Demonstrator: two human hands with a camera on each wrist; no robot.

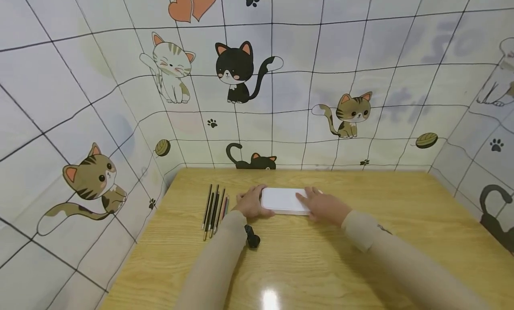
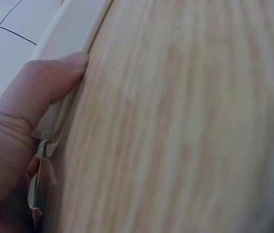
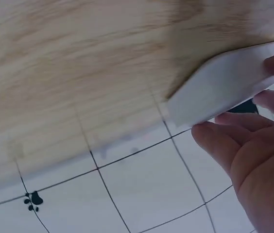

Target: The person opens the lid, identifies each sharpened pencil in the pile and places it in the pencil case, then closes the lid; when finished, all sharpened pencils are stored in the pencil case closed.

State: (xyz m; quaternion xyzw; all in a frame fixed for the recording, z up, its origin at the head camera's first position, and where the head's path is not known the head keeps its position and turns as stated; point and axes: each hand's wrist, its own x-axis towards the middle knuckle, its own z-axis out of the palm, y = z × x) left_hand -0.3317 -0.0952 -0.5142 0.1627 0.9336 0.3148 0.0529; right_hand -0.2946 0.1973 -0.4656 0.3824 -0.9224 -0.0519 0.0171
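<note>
at far left, a tabby cat (image 1: 90, 178) is printed on the white gridded wall. next, on the wood-grain table (image 1: 381, 189), lies a loose row of slim dark sticks (image 1: 212, 207), perhaps brushes, with a few coloured pencils (image 1: 226, 205) at its right side. a small black object (image 1: 253, 239) shows beside the left cuff. the left hand (image 1: 252, 204) grasps the left end of a flat white box (image 1: 283, 199), thumb along the near side. the box lies lengthwise across the back half of the table, between the hands. the right hand (image 1: 325, 207) grasps its right end, one finger reaching over the top. the box looks light and stiff, with a smooth face that may slip and thin walls that could dent; the short ends seem the best hold, pressed gently and evenly.
</note>
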